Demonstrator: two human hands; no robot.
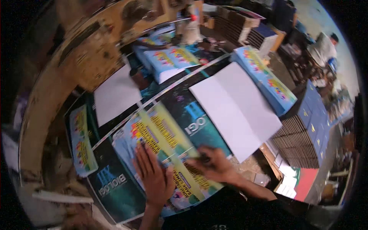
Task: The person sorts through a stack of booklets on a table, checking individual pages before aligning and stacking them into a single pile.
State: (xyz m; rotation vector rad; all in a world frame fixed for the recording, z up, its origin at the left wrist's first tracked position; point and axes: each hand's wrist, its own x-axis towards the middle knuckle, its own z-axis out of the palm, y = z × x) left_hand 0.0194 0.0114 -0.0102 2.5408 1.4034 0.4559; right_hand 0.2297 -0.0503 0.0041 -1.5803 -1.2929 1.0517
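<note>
My left hand (156, 178) lies flat, fingers stretched, on a printed cover sheet (143, 128) in light blue and yellow. My right hand (216, 165) is closed around a small dark object (204, 157) and rests over the right part of the same sheet. Blur and the fingers hide what kind of object it is. Beneath the colourful sheet spread larger dark teal printed sheets (128, 199). A white folded sheet (234, 107) lies to the right, beyond my right hand.
Another white sheet (117, 94) lies far left, near a dark brown cylinder (138, 78). Folded blue printed sheets (264, 82) sit at the far right, with more (168, 59) at the back. Tall stacks of blue-covered books (297, 140) stand right. A person (324, 50) sits in the background.
</note>
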